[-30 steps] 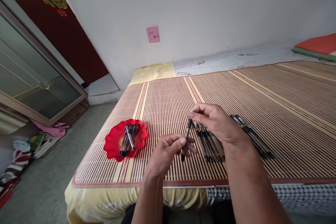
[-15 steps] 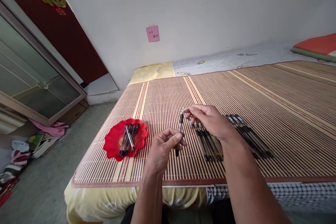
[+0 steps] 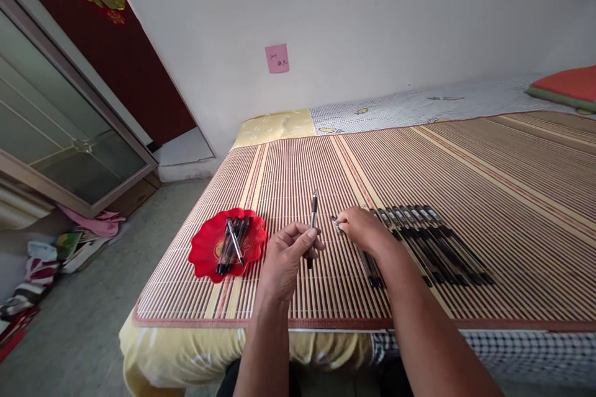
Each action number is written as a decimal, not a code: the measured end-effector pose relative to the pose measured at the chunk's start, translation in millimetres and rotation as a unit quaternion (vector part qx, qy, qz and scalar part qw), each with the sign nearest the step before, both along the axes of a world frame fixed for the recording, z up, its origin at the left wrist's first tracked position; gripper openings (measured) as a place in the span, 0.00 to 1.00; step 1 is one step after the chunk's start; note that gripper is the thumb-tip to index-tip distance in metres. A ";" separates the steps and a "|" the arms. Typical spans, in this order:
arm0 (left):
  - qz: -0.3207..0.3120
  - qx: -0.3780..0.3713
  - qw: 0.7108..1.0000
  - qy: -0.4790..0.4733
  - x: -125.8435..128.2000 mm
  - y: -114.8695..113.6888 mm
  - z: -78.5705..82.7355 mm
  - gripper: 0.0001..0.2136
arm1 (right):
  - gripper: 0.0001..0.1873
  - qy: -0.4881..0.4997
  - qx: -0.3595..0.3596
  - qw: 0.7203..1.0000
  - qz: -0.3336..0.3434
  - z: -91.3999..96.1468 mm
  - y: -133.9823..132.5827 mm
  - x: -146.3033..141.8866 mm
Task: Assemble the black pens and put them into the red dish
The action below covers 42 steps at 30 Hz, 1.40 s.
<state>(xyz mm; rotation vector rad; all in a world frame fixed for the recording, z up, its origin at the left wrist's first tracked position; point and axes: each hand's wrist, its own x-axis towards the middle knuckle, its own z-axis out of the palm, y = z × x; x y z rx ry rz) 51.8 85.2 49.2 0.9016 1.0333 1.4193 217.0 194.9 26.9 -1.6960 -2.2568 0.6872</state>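
Observation:
My left hand pinches a capless pen between thumb and fingers. The pen stands nearly upright, its silver tip at the top and its black grip below. Lower on the mat, my right hand has its fingers closed near the left end of a row of black pens. A small clear-and-white piece shows at those fingertips; whether it is a loose cap or a pen's end is unclear. My right wrist covers part of the row. Left of my left hand, a red scalloped plate holds several pens.
A striped bamboo mat covers the bed, its front edge close to my body. A pink note is stuck to the wall behind. An orange folded cloth lies far right. Clothes and books lie on the floor at left.
My right hand has left the tip of the held pen and dropped to the row, its fingers closing there. My left hand still holds the pen. The view has shifted slightly.

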 end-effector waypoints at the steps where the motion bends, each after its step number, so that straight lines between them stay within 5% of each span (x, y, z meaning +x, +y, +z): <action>1: 0.006 0.000 1.000 0.003 -0.6 0.3 -0.1 0.13 | 0.10 -0.006 0.001 1.000 0.000 1.3 -0.5 -1.3; 10: 0.010 -0.006 1.000 0.021 -0.2 0.4 0.3 0.15 | 0.05 -0.032 -0.012 0.999 -0.021 -3.4 -8.7 -26.9; 15: 0.004 0.006 0.999 0.031 -1.8 0.8 -2.3 0.14 | 0.07 0.057 -0.015 0.998 0.004 13.5 -12.6 -18.9; 17: 0.003 0.004 0.999 0.032 -1.6 1.0 -3.4 0.14 | 0.08 0.169 -0.011 0.985 0.000 23.7 -12.9 -9.1; 19: 0.000 -0.001 0.999 0.033 -0.8 1.0 -4.4 0.14 | 0.09 0.351 -0.005 0.936 -0.008 31.6 -12.7 0.4; 21: -0.002 -0.008 0.999 0.038 0.2 1.0 -5.1 0.15 | 0.08 0.526 0.001 0.851 -0.014 36.5 -12.4 6.7; 23: -0.007 -0.009 0.999 0.050 1.2 0.9 -5.5 0.16 | 0.08 0.617 0.009 0.787 -0.018 39.4 -12.6 9.0; 25: -0.012 -0.004 0.998 0.066 2.1 0.7 -5.4 0.16 | 0.08 0.645 0.010 0.764 -0.018 42.1 -13.6 8.3; 42: -0.007 0.007 0.998 0.061 7.5 -1.3 -1.7 0.11 | 0.07 0.554 -0.125 0.815 0.116 44.8 -22.0 6.5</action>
